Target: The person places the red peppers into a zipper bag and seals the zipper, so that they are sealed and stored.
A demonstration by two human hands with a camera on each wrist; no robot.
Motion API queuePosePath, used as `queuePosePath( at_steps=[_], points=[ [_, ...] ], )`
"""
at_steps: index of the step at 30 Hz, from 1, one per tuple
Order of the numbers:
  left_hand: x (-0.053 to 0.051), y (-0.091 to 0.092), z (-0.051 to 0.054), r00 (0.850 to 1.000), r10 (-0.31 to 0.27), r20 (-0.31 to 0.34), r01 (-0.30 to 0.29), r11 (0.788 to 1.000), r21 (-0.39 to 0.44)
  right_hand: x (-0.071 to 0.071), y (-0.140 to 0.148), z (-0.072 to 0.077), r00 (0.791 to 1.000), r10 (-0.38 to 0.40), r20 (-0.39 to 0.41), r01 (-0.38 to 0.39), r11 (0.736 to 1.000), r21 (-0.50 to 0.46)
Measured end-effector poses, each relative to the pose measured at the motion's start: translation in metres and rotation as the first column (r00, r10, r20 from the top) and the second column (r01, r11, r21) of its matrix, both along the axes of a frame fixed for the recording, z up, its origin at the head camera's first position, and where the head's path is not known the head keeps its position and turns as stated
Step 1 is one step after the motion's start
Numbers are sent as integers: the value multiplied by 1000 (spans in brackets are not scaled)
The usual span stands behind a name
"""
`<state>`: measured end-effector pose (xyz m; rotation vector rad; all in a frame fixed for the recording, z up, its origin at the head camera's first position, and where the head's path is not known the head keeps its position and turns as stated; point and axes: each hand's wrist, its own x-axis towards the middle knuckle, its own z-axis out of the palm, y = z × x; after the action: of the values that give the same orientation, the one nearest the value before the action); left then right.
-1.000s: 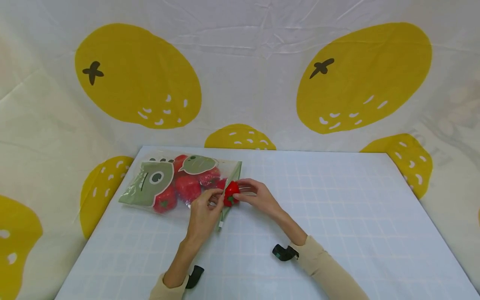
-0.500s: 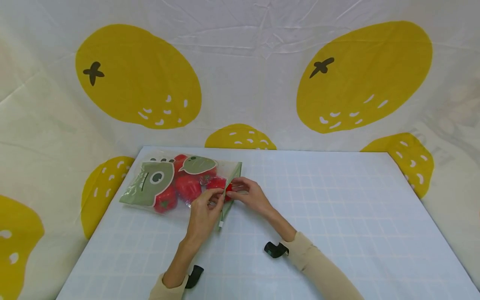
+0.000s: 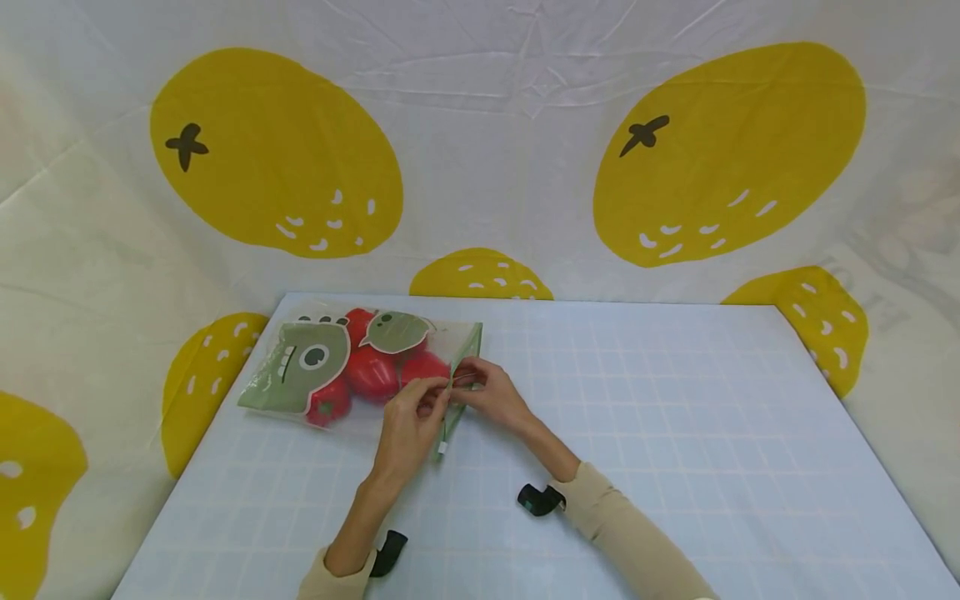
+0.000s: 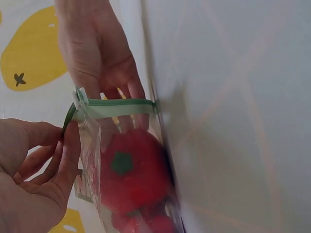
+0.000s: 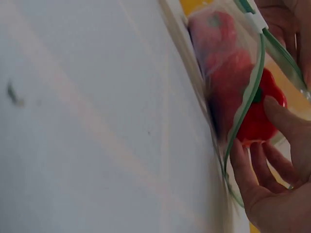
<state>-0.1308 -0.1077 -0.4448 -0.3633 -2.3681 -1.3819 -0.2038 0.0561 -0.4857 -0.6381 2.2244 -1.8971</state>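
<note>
A clear zip bag [image 3: 311, 360] with green monster prints lies at the table's left, with several red bell peppers [image 3: 372, 373] inside. At its green-edged mouth, my left hand [image 3: 408, 425] pinches one rim and holds it away from the other, as the left wrist view shows. My right hand [image 3: 491, 396] reaches into the opening. In the right wrist view its thumb and fingers hold a red bell pepper [image 5: 255, 121] just inside the mouth, stem toward the hand. The left wrist view shows this pepper [image 4: 136, 179] through the plastic; other peppers lie behind it.
A pale blue checked cloth covers the table [image 3: 675, 433]. Behind it hangs a white backdrop with yellow fruit prints [image 3: 277, 150]. A white zip slider [image 3: 442, 447] sits at the near end of the bag's mouth.
My right hand has moved left, carrying the pepper from outside the mouth into the bag. Peppers inside have shifted slightly left. The left hand stays at the rim.
</note>
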Motion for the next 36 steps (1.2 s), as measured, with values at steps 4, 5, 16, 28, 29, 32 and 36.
queuePosePath(
  at_steps=[4, 5, 16, 28, 29, 32, 36],
  points=[
    [0, 0, -1, 1000, -3, -2, 3, 1000, 5, -1, -4, -3, 1000, 4, 17, -4, 1000, 19],
    [0, 0, -1, 1000, -3, -2, 3, 1000, 3, -1, -4, -4, 1000, 7, 18, -8, 1000, 23],
    [0, -1, -3, 1000, 5, 10, -5, 1000, -16, -3, 1, -9, 992, 125, 23, -125, 992, 1],
    [0, 1, -7, 1000, 18, 22, -17, 1000, -18, 4, 20, -6, 993, 81, 82, -80, 997, -6],
    [0, 1, -7, 1000, 19, 23, -19, 1000, -16, 5, 21, -5, 993, 74, 89, -74, 997, -7],
    [1, 2, -7, 999, 22, 40, -21, 1000, -13, 7, 25, -2, 993, 58, 102, -57, 998, -14],
    [2, 2, -4, 996, 21, 84, -20, 1000, -19, 9, 30, 1, 993, 29, 118, -27, 999, -17]
  ],
)
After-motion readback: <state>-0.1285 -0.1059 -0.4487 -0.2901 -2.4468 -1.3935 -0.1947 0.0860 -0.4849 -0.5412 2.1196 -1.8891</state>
